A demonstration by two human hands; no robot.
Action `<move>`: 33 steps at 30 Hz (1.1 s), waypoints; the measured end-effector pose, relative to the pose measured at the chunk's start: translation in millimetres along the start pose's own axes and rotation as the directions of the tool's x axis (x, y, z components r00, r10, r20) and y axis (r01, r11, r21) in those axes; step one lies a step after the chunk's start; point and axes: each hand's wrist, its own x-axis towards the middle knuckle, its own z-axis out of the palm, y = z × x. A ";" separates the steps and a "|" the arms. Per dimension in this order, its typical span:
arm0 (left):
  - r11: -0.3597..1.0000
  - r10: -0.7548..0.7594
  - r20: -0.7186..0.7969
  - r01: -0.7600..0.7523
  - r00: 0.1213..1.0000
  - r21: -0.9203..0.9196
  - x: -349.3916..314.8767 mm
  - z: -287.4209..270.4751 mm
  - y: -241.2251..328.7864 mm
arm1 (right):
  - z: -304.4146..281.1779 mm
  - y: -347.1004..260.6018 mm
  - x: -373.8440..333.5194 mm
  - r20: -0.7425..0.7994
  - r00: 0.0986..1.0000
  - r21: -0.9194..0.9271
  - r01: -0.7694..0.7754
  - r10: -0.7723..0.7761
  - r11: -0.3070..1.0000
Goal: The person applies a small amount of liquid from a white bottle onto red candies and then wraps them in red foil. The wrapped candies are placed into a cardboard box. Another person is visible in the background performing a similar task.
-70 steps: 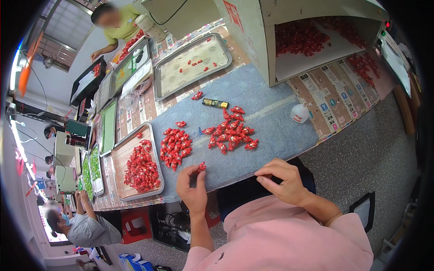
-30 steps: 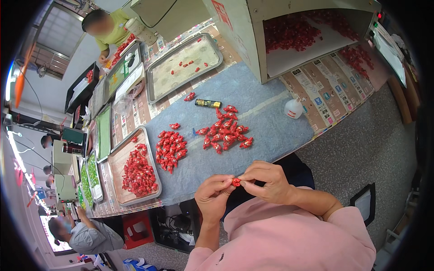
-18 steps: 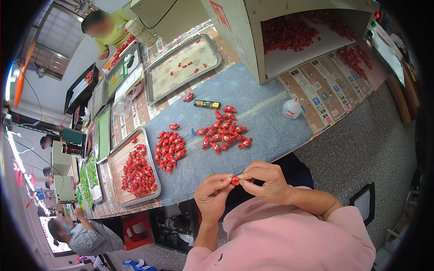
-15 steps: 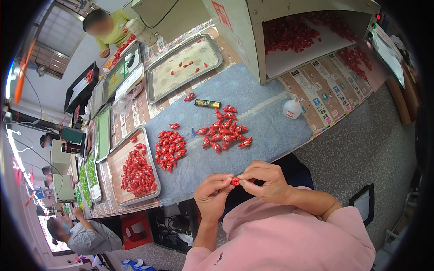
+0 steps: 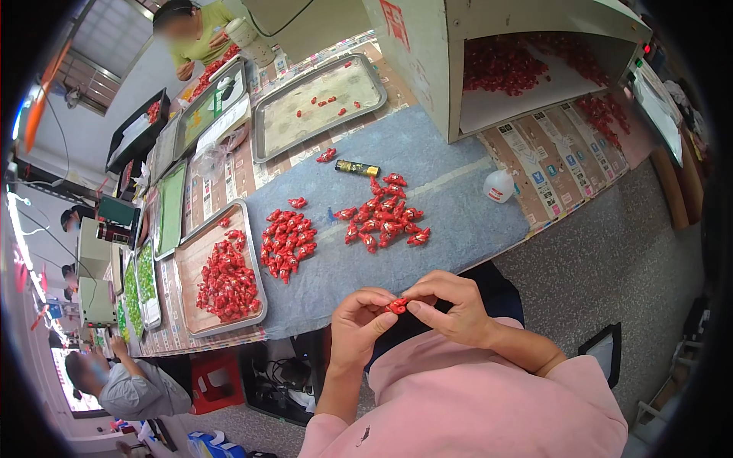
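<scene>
Between the fingertips of both hands I hold a small red figurine (image 5: pixel 397 306), just off the near edge of the table. My left hand (image 5: pixel 360 320) pinches it from one side, my right hand (image 5: pixel 449 305) from the other. Ahead on a blue cloth (image 5: pixel 450 172) lies a loose pile of similar red figurines (image 5: pixel 384 217). A tighter group of red figurines (image 5: pixel 288 243) is to its left. Further left a metal tray (image 5: pixel 262 294) carries a heap of them. A black and gold cylinder (image 5: pixel 356 168) lies behind the loose pile.
A small white bottle (image 5: pixel 498 186) stands at the cloth's right edge. An open-fronted metal cabinet (image 5: pixel 450 91) at back right contains many red pieces. Behind, another metal tray (image 5: pixel 263 122) has several red pieces. Co-workers sit at far left (image 5: pixel 137 389) and across the table (image 5: pixel 202 34).
The fingers have shifted around the red figurine, and the left thumb has moved down a little. The view has turned slightly, while the piles on the cloth look the same.
</scene>
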 end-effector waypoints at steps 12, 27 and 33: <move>0.976 -0.110 -0.049 0.098 0.993 -0.194 -3.4 1.9 -6.4 | 3.1 2.1 -2.5 0.001 1.000 -0.015 -0.009 0.009 1.000; 0.982 -0.067 -0.040 0.059 0.997 -0.178 -8.4 -1.2 1.1 | 9.3 -2.2 -0.8 0.042 0.993 -0.083 0.113 -0.109 0.990; 0.979 -0.060 -0.057 0.048 0.997 -0.197 -9.8 -5.7 3.6 | 14.4 -3.8 3.4 0.064 0.986 -0.093 0.156 -0.151 0.983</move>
